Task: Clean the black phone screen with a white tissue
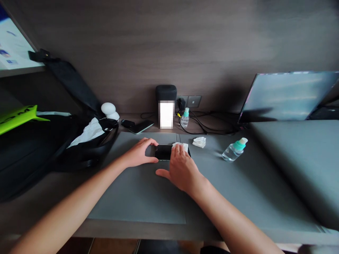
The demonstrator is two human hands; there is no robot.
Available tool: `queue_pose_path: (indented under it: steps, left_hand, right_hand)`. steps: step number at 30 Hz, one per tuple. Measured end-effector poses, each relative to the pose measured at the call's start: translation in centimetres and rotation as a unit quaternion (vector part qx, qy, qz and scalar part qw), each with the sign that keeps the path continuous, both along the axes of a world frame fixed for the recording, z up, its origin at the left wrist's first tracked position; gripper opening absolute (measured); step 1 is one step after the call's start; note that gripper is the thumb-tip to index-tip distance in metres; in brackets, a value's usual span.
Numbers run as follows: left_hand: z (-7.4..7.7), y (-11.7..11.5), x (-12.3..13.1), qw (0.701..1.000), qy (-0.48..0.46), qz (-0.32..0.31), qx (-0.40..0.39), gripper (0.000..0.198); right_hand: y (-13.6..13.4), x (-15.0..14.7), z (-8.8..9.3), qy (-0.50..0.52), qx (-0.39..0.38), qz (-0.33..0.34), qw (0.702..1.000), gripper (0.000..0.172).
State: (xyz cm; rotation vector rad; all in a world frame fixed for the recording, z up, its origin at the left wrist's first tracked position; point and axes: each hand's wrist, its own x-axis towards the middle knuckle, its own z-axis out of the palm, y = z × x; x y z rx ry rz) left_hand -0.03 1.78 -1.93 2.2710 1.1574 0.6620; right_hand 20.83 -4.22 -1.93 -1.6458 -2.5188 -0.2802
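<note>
A black phone lies flat on the grey desk mat. My left hand grips the phone's left end, thumb and fingers curled round its edges. My right hand rests on the phone's right part, its fingers pressing a white wipe flat against the screen. The thumb of that hand sticks out to the left over the mat.
A crumpled white tissue and a tipped spray bottle with a teal cap lie right of the phone. Behind stand a small bottle, a black speaker, cables and a second phone. A black bag sits left, a laptop right.
</note>
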Motion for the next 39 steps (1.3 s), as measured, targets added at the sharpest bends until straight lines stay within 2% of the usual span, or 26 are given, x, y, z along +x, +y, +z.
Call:
queue_pose_path:
  steps: [7,15,23,30,36,39]
  left_hand:
    - [-0.2,0.2,0.0,1.0,-0.006,-0.009,0.004,0.047]
    - [-0.2,0.0,-0.1,1.0,-0.007,-0.021,0.004,0.042]
    - [-0.3,0.2,-0.2,1.0,-0.009,-0.017,-0.006,0.042]
    - [0.2,0.0,-0.1,1.0,0.002,-0.025,-0.01,0.035]
    - [0.4,-0.1,-0.2,1.0,0.02,-0.02,-0.009,0.037]
    - [0.6,-0.2,-0.1,1.0,0.02,-0.021,-0.011,0.037]
  right_hand:
    - [-0.5,-2.2,0.9,0.017,-0.044,0.112,0.993,0.112]
    - [0.2,-1.4,0.9,0.05,-0.062,0.201,0.976,0.103]
    - [-1.0,-2.0,2.1,-0.008,-0.072,0.116,0.991,0.097]
    - [-1.9,-1.8,2.6,-0.073,-0.083,0.017,0.994,0.101]
    - [-1.7,-0.6,5.0,-0.094,-0.099,-0.027,0.99,0.072]
    - [-1.4,-0.1,5.6,-0.097,-0.091,-0.035,0.99,0.07]
